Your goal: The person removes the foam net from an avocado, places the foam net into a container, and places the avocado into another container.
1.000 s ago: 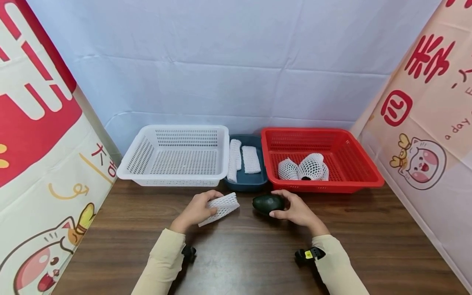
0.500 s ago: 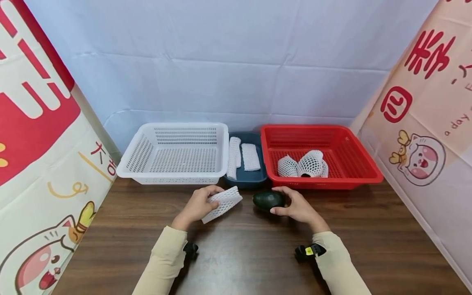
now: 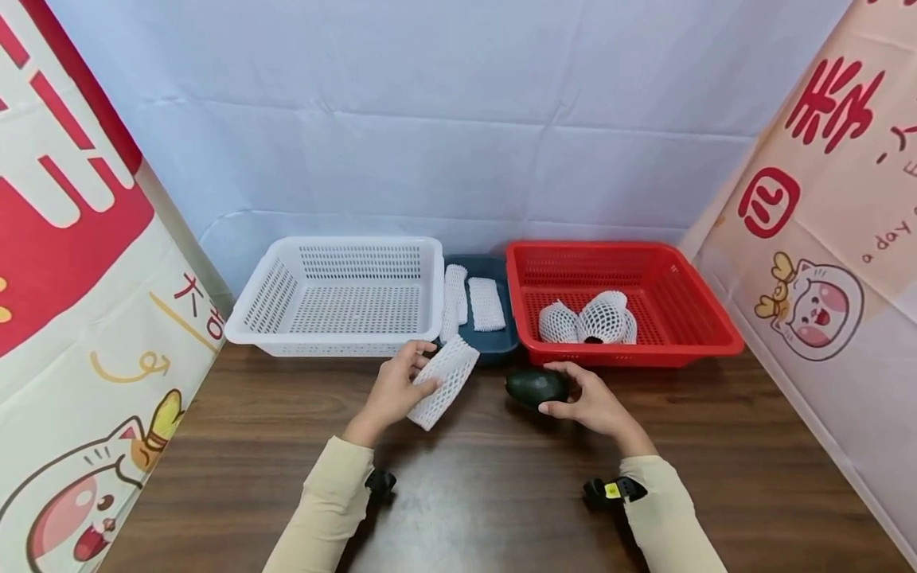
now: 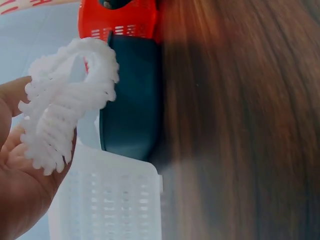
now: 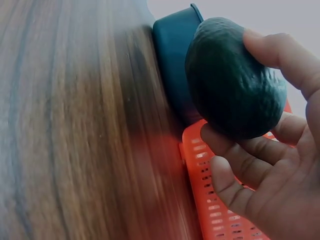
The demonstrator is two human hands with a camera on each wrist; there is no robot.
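My left hand (image 3: 396,387) pinches a white foam net sleeve (image 3: 446,383) in front of the blue tray. In the left wrist view the open end of that foam net sleeve (image 4: 75,95) gapes into a loop. My right hand (image 3: 594,404) grips a dark green avocado (image 3: 536,387) by its right end, with its narrower end pointing left towards the sleeve. Thumb and fingers curl round the avocado (image 5: 232,80) in the right wrist view. A gap of bare table separates the sleeve from the avocado.
A white basket (image 3: 333,350) stands at the back left. Beside it the blue tray (image 3: 494,342) holds several folded foam net sleeves (image 3: 486,305). In the red basket (image 3: 688,318) at the back right lie net-wrapped fruits (image 3: 603,318). All stand on a wooden table (image 3: 487,493).
My left hand has moved right and away from me, and the sleeve has turned steeper, its open end pointing more to the back. My right hand has shifted slightly right with the avocado.
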